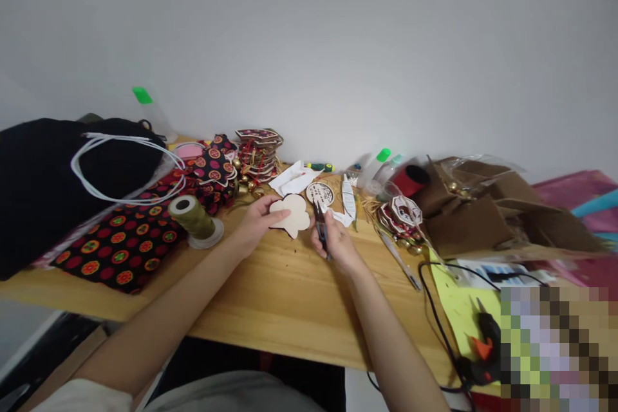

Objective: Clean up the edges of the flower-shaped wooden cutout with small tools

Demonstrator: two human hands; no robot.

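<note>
- A pale scalloped cutout (pixel 294 214) with a dark edge is gripped by the left hand (pixel 255 222), the thumb laid on its face; it is held near the middle of the wooden worktop (pixel 284 296). Because only its left side is pinched, the piece could be twisted or dropped if that grip were loosened.
- Dark thread snips (pixel 322 228) are gripped in the right hand (pixel 338 244), with the blades pointed away from the body. Whether the blades are parted cannot be told.
- The snips are held just beside the cutout's right edge, so the edge could be nicked if the wrist were turned inward. A left fingertip could also be caught if the blades were brought across.
- A round printed disc (pixel 320 193) is placed near the blade tips; its face could be scored by a forward push.
- At the right, a glue gun (pixel 491 335) is rested by a yellow sheet (pixel 445 290). If the black cord (pixel 429 306) were snagged by the right forearm, the gun could be dragged; whether it is hot cannot be told.
- A spool of olive thread (pixel 200 222) is stood near the left forearm and could be toppled by a sideways swing.
</note>
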